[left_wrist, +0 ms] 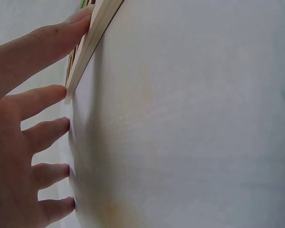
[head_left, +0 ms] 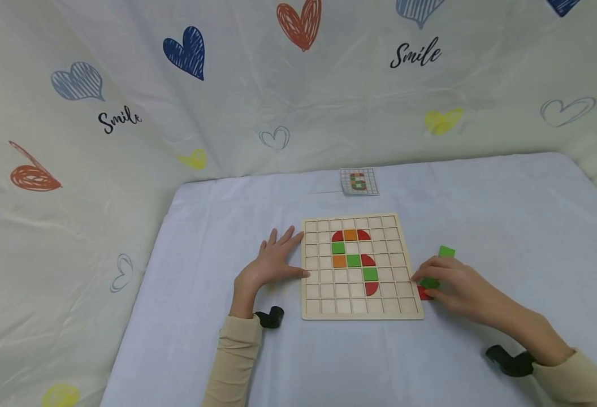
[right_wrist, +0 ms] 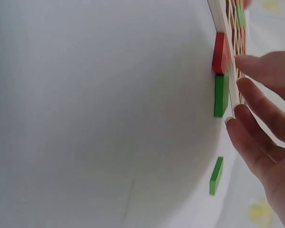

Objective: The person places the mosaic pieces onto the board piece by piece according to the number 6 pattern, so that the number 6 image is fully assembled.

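Observation:
A wooden grid board (head_left: 362, 317) lies flat on the table. Red rounded-corner pieces, orange squares (head_left: 350, 235) and green squares (head_left: 354, 260) in it form an S-like shape. My left hand (head_left: 268, 265) is spread at the board's left edge, with thumb and index fingertips touching its rim. At the right edge, my right hand (head_left: 463, 285) hovers with lightly bent fingers over a red piece (right_wrist: 219, 53) and a green piece (right_wrist: 220, 95) lying against the board. In the right wrist view nothing shows between its fingers. Another green piece (head_left: 446, 251) lies just beyond that hand.
A small pattern card (head_left: 373, 191) showing a similar coloured figure lies behind the board near the table's back edge. White cloth (head_left: 217, 226) covers the table. Behind it hangs a curtain (head_left: 237, 102) printed with hearts. Black wrist cameras (head_left: 510, 362) sit at both cuffs.

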A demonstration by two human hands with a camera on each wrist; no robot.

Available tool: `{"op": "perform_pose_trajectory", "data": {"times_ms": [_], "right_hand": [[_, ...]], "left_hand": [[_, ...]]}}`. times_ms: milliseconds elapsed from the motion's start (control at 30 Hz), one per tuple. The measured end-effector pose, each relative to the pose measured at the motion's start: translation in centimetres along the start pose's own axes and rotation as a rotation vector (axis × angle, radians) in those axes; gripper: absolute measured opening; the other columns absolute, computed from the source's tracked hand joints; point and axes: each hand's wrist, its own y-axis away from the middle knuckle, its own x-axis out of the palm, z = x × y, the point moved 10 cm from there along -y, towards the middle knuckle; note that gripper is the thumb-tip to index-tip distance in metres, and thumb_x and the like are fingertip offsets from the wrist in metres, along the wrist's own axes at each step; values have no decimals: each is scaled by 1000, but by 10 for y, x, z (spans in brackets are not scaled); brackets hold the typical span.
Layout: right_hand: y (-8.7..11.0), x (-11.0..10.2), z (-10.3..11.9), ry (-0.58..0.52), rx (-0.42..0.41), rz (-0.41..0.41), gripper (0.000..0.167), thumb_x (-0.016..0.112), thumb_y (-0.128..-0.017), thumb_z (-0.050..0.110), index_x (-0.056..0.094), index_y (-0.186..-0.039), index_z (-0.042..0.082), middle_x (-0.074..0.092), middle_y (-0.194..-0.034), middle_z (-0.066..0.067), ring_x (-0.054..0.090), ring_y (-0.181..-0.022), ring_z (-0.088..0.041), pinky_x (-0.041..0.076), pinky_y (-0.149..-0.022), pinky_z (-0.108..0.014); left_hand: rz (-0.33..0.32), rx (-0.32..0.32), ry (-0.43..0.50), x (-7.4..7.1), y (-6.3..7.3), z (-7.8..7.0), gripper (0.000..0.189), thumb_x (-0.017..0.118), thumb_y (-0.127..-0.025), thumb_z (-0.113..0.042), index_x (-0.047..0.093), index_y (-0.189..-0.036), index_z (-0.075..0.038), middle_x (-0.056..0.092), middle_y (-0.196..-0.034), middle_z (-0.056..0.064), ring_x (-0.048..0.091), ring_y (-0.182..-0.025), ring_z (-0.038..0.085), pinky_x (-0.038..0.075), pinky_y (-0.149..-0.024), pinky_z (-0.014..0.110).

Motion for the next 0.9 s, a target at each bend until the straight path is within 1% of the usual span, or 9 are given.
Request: {"op": "perform_pose_trajectory", "data": {"times_ms": [167, 300, 467, 600, 667, 800, 900], "right_hand": [[3, 0, -6, 27, -18, 12, 46, 86, -64, -14, 78, -99, 16, 69, -101, 7, 64, -93, -17, 60, -76, -33], [5, 2, -10, 40, -5, 28, 46, 88, -63, -12, 78, -99, 14, 68, -102, 5, 63, -93, -20, 61, -77, -34], [5, 2, -14, 33, 62, 44, 43, 92, -63, -8, 78, -97, 14, 68, -101, 5, 63, -93, -20, 61, -78, -34], [4, 5, -21, -6, 152, 88, 38, 90, -67, -7, 77, -98, 10, 69, -100, 1, 62, -91, -19, 61, -77, -33], [3, 7, -24, -21, 185, 104, 36, 89, -69, -6, 76, -100, 7, 68, -100, -1, 62, -87, -17, 61, -74, -31], [1, 7, -29, -26, 227, 98, 35, 89, -70, -7, 74, -101, 0, 66, -97, -6, 63, -78, -15, 60, -68, -27], [0, 7, -32, -22, 261, 99, 34, 88, -70, -7, 72, -100, -3, 66, -94, -8, 62, -76, -16, 58, -65, -26]], "left_hand": [[2, -3, -2, 1, 0, 1, 94, 81, -88, -40, 29, -164, -24, 11, -174, 0, -10, -160, 38, 0, -128, 60], [3, -5, -3, 1, -1, 2, 94, 81, -87, -40, 29, -164, -24, 10, -174, -1, -10, -160, 38, 0, -128, 59], [2, -2, -1, 0, 0, 1, 95, 80, -87, -41, 28, -164, -25, 10, -174, -1, -11, -160, 37, -1, -128, 59], [0, 3, -2, 0, 1, 0, 95, 81, -87, -42, 28, -164, -24, 10, -174, 0, -11, -159, 38, -1, -128, 60], [-2, 5, -2, 0, 0, 0, 95, 81, -87, -42, 28, -164, -24, 10, -174, 0, -10, -159, 38, -1, -128, 60], [0, 4, -1, 0, 0, 1, 95, 80, -88, -42, 28, -165, -24, 10, -174, -1, -11, -159, 38, -1, -128, 60], [1, 3, 4, 0, 0, 0, 95, 81, -87, -42, 28, -164, -24, 10, -174, -1, -11, -159, 37, -2, -128, 60]]}}
